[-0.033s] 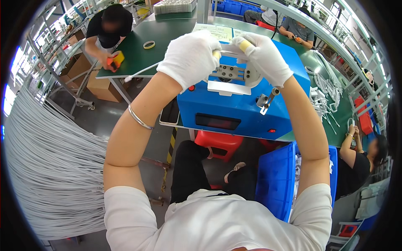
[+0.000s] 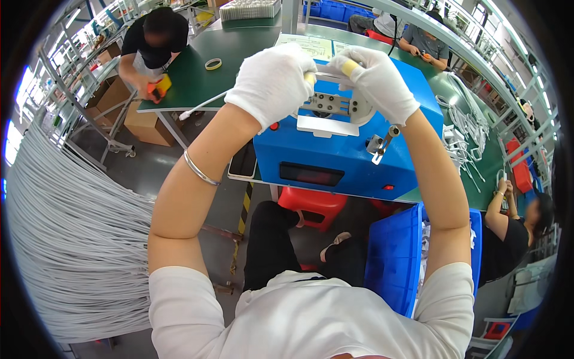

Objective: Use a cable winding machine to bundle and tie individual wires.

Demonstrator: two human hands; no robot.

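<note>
1. Cable (image 2: 204,103), white, sticks out from behind left hand (image 2: 275,81).
2. Left hand has curled fingers; its pinch I cannot tell.
3. Right hand (image 2: 373,78), over blue machine (image 2: 353,161), curls likewise, grip hidden.

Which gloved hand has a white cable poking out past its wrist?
The left hand, on the side with the bracelet; the cable shows there, but the right hand has none poking past its wrist.

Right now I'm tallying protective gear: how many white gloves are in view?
2: one on the left hand, one on the right hand, both at the blue machine. Others may be hidden in the background.
</note>
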